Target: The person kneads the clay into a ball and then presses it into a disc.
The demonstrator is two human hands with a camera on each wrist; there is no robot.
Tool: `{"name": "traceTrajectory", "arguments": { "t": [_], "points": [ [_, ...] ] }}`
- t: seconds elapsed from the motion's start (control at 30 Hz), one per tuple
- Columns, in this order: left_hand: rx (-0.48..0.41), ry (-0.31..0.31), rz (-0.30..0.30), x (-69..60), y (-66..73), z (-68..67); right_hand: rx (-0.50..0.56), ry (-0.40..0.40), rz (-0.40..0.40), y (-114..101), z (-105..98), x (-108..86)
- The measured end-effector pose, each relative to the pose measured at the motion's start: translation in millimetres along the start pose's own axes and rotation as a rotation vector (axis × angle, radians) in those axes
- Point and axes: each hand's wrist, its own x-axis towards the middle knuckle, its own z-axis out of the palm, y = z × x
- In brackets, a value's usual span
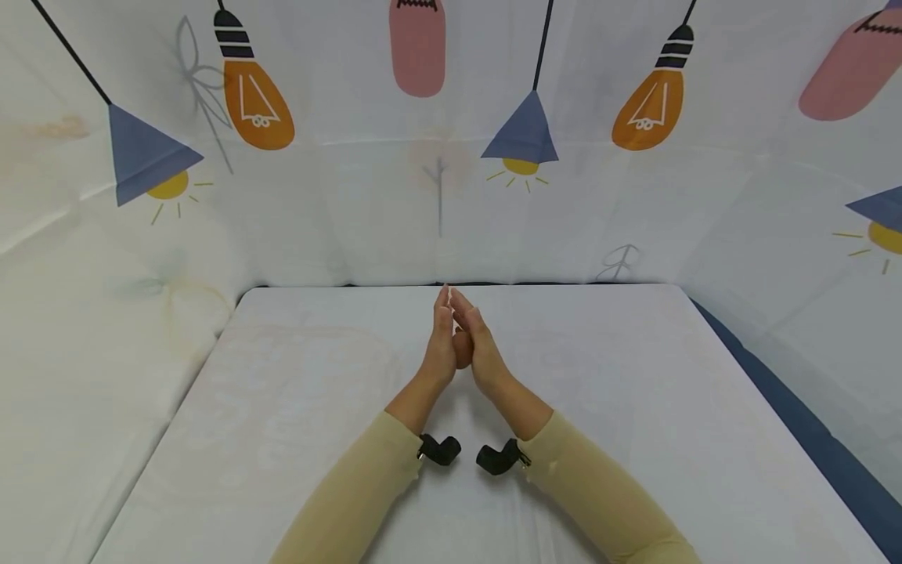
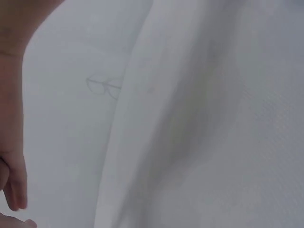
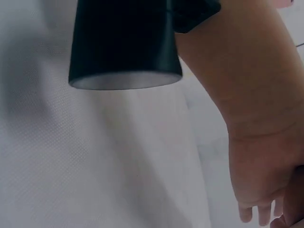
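In the head view my left hand [image 1: 440, 345] and right hand [image 1: 488, 348] stand over the middle of the white table [image 1: 317, 423], palms facing. Their straight fingers lean together and come close at the tips; contact there is hard to tell. Lower down, a rounded brownish shape [image 1: 463, 349] shows between the palms; whether it is part of a hand or a separate thing I cannot tell. The left wrist view catches my left hand [image 2: 12, 142] only at its edge. In the right wrist view my right hand [image 3: 261, 166] points downward, several fingers extended.
Black wrist cameras [image 1: 440, 450] sit at both cuffs. A dark cylinder [image 3: 126, 47] fills the top of the right wrist view. Behind the table hangs a white cloth [image 1: 338, 211] printed with lamps and bulbs. Dark blue material [image 1: 789, 423] borders the table's right edge.
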Motion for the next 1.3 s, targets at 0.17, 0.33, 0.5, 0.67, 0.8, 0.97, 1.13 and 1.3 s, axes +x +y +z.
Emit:
{"name": "traceTrajectory", "arguments": {
  "t": [0.17, 0.33, 0.5, 0.67, 0.8, 0.97, 1.13, 1.3],
  "points": [
    [0.059, -0.016, -0.044, 1.0, -3.7, -0.5, 0.101, 0.030, -0.012, -3.9, -3.4, 1.5],
    [0.108, -0.064, -0.073, -0.3, -1.2, 0.8, 0.188, 0.082, -0.016, -10.3, -7.9, 6.9],
    [0.133, -0.128, -0.097, -2.0, -0.5, 2.1, 0.216, 0.139, 0.003, -10.1, -11.9, 14.3],
    [0.128, -0.176, -0.088, -6.6, 1.4, 5.7, 0.226, 0.209, 0.025, -2.6, -16.1, 21.2],
    [0.097, -0.191, -0.063, -10.8, 6.4, 8.7, 0.193, 0.234, 0.044, 3.9, -19.9, 24.8],
    [0.031, -0.175, -0.059, -13.4, 12.4, 10.7, 0.151, 0.226, 0.091, 10.1, -22.3, 26.7],
    [-0.031, -0.142, 0.008, -12.3, 11.2, 11.2, 0.155, 0.127, 0.177, 13.8, -18.2, 24.1],
    [-0.042, -0.057, 0.040, -10.3, 9.3, 12.7, 0.191, 0.028, 0.206, 16.8, -9.4, 18.4]
  ]
}}
